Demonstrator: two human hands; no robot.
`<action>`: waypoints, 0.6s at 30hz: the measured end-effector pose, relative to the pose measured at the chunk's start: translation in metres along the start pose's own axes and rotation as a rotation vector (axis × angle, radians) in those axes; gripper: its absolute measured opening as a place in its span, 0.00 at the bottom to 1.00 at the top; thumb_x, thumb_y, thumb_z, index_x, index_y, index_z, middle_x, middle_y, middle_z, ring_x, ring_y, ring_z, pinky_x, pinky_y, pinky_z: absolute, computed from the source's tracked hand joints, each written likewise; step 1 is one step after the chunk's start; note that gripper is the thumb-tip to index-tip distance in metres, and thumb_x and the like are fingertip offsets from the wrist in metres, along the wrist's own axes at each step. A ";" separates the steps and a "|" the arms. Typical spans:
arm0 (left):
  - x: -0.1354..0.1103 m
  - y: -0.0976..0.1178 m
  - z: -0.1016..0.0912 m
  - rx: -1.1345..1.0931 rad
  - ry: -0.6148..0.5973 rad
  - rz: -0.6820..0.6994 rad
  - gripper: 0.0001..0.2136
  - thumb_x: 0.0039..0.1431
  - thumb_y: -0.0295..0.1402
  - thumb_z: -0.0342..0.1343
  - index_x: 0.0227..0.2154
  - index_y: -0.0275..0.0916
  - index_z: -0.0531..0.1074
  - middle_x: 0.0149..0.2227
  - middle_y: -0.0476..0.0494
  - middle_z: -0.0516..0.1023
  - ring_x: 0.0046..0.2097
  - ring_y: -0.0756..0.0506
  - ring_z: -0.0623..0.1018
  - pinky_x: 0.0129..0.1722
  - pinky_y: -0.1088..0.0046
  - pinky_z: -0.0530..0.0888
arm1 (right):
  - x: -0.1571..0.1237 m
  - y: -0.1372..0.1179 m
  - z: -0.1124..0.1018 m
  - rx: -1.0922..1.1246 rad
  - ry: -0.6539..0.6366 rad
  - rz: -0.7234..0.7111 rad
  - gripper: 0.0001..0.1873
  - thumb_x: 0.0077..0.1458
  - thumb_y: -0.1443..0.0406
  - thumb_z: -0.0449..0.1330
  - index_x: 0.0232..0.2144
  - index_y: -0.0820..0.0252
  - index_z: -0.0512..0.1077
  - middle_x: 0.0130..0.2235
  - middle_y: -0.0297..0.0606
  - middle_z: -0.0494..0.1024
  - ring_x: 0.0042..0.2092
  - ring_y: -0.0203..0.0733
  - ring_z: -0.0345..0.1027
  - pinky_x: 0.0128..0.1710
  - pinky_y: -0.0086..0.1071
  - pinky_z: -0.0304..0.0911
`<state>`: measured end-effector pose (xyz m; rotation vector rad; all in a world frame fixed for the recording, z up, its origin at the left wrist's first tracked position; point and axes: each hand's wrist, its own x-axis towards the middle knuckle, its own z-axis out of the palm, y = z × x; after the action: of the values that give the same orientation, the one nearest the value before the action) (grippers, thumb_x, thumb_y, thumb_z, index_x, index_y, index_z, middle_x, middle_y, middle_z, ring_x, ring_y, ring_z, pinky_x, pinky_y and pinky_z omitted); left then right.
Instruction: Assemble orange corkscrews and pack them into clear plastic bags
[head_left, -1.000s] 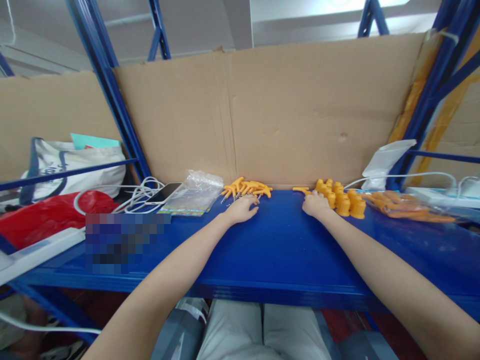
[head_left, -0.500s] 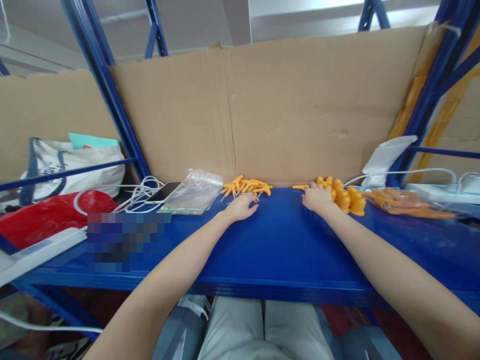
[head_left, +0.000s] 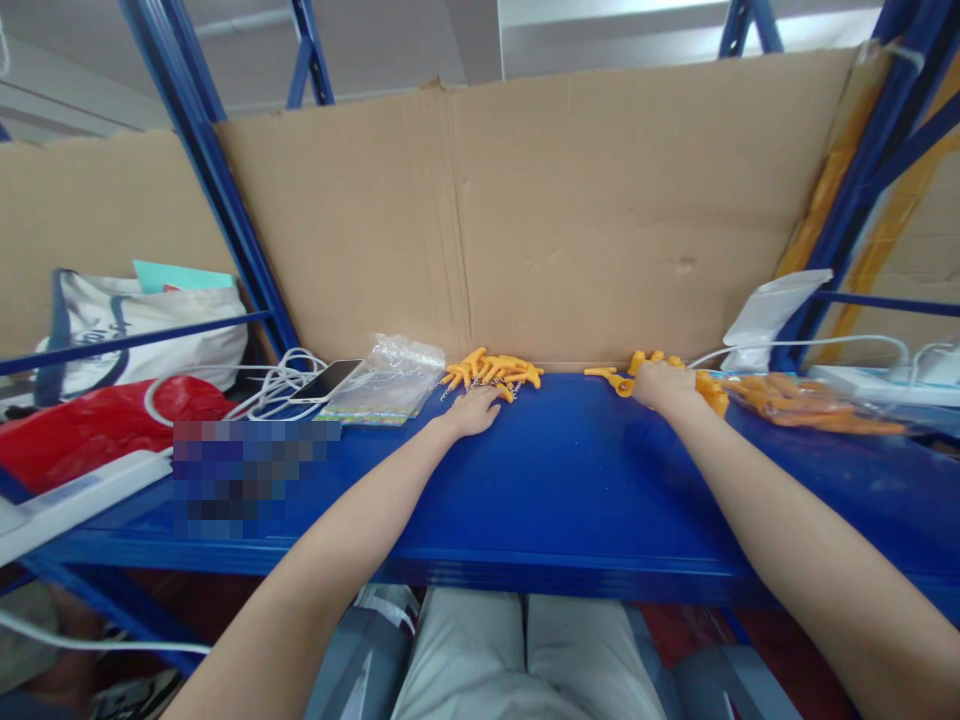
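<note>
My left hand [head_left: 474, 411] rests on the blue shelf [head_left: 555, 490] with its fingers curled, the fingertips touching the near edge of a pile of small orange T-shaped parts [head_left: 491, 372] with thin chains. My right hand [head_left: 661, 384] lies closed over a cluster of upright orange cup-like parts [head_left: 709, 388], hiding most of them. What its fingers hold is hidden. One orange part [head_left: 622, 384] lies loose just left of that hand, beside a flat orange piece [head_left: 598, 373].
A cardboard sheet [head_left: 570, 220] backs the shelf. Clear plastic bags [head_left: 386, 385], a phone [head_left: 324, 380] and white cables [head_left: 270, 385] lie at the left; a bag of orange parts [head_left: 814, 412], a white pouch [head_left: 772, 315] and a power strip [head_left: 870, 380] at the right. Blue uprights [head_left: 217, 170] frame the bay.
My right hand has slid right and back, onto the cluster of orange cups, and a loose orange part now lies left of it. My left hand has crept slightly toward the T-shaped pile.
</note>
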<state>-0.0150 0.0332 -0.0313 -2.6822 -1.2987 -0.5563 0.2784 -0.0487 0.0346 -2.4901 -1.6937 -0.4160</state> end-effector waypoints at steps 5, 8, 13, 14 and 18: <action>-0.001 0.006 -0.007 0.023 0.057 0.028 0.15 0.56 0.28 0.51 0.45 0.42 0.73 0.48 0.42 0.78 0.51 0.41 0.75 0.53 0.62 0.70 | -0.007 -0.009 -0.006 0.043 0.016 -0.027 0.19 0.58 0.66 0.52 0.50 0.67 0.73 0.52 0.59 0.73 0.53 0.55 0.67 0.47 0.42 0.61; -0.004 0.018 -0.017 0.058 0.049 -0.032 0.15 0.56 0.28 0.51 0.47 0.40 0.74 0.48 0.41 0.78 0.50 0.40 0.76 0.51 0.65 0.71 | -0.010 -0.017 -0.011 0.085 0.036 -0.058 0.18 0.58 0.67 0.51 0.46 0.68 0.75 0.48 0.59 0.76 0.50 0.56 0.70 0.45 0.42 0.64; -0.007 0.036 -0.029 0.010 -0.017 -0.136 0.17 0.59 0.30 0.51 0.51 0.38 0.73 0.39 0.43 0.81 0.44 0.43 0.79 0.46 0.70 0.73 | -0.012 -0.030 -0.008 0.205 0.048 -0.292 0.17 0.60 0.63 0.51 0.41 0.67 0.77 0.43 0.55 0.79 0.48 0.55 0.73 0.45 0.41 0.66; -0.007 0.037 -0.030 -0.009 -0.023 -0.148 0.17 0.59 0.30 0.51 0.51 0.38 0.72 0.37 0.43 0.81 0.43 0.43 0.79 0.46 0.70 0.73 | -0.011 -0.032 -0.005 0.244 0.042 -0.371 0.16 0.60 0.64 0.52 0.41 0.65 0.77 0.43 0.52 0.80 0.48 0.53 0.73 0.46 0.40 0.66; -0.005 0.033 -0.032 -0.032 0.027 -0.117 0.17 0.58 0.24 0.50 0.48 0.38 0.74 0.40 0.42 0.80 0.46 0.43 0.78 0.49 0.68 0.72 | -0.005 -0.038 0.010 0.382 0.066 -0.599 0.14 0.56 0.70 0.55 0.43 0.64 0.76 0.46 0.46 0.79 0.47 0.45 0.73 0.49 0.33 0.65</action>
<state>-0.0012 0.0010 -0.0019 -2.6262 -1.4586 -0.6296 0.2437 -0.0368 0.0214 -1.6674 -2.2202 -0.1851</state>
